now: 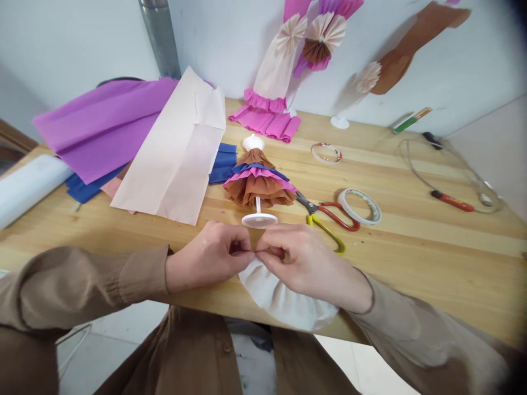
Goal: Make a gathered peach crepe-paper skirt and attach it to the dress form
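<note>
Near the table's front edge, my left hand [214, 249] and my right hand [302, 262] meet with fingertips pinched on the gathered top of a pale crepe paper piece [284, 296]. Its ruffled, fan-like body spreads below and to the right, partly hidden under my right hand. Just beyond my hands stands a small white dress form [258, 219] on a round base. It wears a tiered paper skirt [257, 184] in brown, blue and pink. Scissors [315, 208] with red and yellow handles lie to the right of it.
Sheets of purple crepe paper [111, 120] and cream crepe paper [177, 153] lie at the left, over blue pieces. A tape roll [362, 206], a patterned ring [326, 153] and a red-handled corded tool [453, 201] are at right. Several paper dresses [274, 66] stand along the wall.
</note>
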Motion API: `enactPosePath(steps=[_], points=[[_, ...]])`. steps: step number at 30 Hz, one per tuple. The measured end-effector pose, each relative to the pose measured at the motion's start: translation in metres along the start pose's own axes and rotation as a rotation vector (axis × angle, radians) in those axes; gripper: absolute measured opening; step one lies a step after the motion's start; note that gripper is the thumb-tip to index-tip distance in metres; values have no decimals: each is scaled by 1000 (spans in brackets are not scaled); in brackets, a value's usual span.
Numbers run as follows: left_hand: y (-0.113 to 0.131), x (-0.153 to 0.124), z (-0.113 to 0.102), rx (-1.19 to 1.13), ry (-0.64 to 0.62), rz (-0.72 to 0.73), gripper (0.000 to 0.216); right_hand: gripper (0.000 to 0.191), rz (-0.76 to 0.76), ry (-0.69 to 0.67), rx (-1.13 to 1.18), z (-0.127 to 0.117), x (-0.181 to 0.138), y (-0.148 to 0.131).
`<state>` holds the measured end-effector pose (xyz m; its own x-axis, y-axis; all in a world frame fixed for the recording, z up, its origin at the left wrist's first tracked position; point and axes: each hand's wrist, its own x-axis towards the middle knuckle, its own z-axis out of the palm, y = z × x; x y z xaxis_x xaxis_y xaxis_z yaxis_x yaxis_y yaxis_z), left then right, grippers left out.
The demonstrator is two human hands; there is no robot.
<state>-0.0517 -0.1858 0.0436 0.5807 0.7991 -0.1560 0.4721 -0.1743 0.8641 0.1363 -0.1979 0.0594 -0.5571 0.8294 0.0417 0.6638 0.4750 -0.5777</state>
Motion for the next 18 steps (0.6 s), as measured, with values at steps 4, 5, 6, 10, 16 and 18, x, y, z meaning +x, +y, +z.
enactPosePath(steps=[4,5,6,10,16,18], points=[[1,-1,-1,13,2,12,18,18,11,16,20,1,1,2],[1,-1,-2,16,0,18,17,18,13,20,24,1,1,2],[1,-2,-2,21,0,23,16,19,16,24,30,1,1,3],[1,-3,-5,58,31,19,14,24,-2,8,108,-3,-1,2],[-1,-1,-9,149,53,-19,14,17,1,262,85,-21,-6,4],[-2,0,-9,179,69,-20,14,20,-51,407,-90,-28,0,11]])
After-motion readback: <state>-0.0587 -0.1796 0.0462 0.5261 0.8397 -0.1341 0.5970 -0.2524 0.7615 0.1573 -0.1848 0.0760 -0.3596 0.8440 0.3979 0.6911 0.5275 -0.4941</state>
